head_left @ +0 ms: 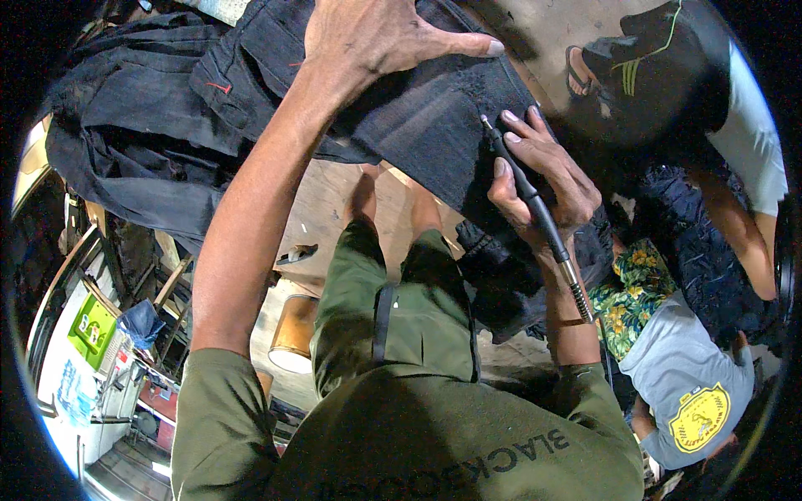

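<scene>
We see dark denim jeans (418,125) spread across the upper middle of the view, draped over a support we cannot make out, their length running from the upper left down toward the lower right. Our left hand (376,37) lies flat on the cloth near its top edge, arm stretched long, fingers splayed and thumb pointing right, gripping nothing. Our right hand (543,179) sits at the right edge of the jeans, wrist bent, fingers curled around a slim black rotary tool handpiece (530,196). Its long axis slants from the lower right, where a metal spring collar (579,292) leads off, up to the upper left, and its tip (484,119) touches the denim. Below, a round tan drum (292,334) stands on the floor. At the lower left sits a small green box (92,327) beside a white panel.
</scene>
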The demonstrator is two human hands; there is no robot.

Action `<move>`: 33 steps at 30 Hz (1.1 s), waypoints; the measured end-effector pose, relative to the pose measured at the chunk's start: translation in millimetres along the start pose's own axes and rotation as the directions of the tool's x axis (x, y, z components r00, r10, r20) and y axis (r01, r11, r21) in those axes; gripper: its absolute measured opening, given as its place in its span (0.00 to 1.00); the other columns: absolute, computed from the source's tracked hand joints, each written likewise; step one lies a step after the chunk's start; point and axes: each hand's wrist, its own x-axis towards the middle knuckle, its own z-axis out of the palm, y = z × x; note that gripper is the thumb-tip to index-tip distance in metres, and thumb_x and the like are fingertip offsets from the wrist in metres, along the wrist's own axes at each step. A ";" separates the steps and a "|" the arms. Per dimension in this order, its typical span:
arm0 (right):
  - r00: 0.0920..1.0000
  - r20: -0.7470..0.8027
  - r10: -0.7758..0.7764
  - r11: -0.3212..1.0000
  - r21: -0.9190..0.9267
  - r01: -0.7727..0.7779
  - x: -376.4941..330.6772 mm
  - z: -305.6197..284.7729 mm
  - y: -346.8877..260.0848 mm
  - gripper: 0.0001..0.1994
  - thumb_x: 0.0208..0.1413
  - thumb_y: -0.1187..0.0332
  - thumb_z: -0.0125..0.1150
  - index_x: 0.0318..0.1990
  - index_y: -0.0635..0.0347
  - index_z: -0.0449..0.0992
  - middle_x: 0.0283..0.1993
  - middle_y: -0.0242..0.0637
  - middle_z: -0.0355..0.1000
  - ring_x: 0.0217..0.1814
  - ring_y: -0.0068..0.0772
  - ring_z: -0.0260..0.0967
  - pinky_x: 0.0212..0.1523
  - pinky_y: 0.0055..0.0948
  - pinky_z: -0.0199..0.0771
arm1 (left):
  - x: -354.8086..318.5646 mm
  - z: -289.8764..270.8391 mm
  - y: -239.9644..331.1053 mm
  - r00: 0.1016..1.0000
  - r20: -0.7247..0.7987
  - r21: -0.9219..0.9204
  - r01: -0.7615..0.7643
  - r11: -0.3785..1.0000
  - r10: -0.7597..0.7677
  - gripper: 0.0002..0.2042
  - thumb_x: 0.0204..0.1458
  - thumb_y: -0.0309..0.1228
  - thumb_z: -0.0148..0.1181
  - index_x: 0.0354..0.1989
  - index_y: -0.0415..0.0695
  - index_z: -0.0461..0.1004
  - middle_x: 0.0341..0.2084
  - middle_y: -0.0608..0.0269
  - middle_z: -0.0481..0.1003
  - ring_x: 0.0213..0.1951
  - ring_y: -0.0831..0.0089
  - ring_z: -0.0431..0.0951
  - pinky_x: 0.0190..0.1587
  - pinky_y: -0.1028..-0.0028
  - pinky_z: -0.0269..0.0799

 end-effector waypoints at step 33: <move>0.930 -0.250 -0.270 0.684 -0.730 0.003 -69.9 -229.5 39.9 0.15 0.65 0.72 0.68 0.57 0.63 0.80 0.54 0.50 0.80 0.57 0.51 0.79 0.58 0.41 0.79 | -117.5 28.3 231.2 0.794 -0.022 -0.719 0.409 0.561 -0.607 0.13 0.69 0.41 0.59 0.46 0.43 0.72 0.37 0.42 0.80 0.41 0.38 0.82 0.44 0.47 0.75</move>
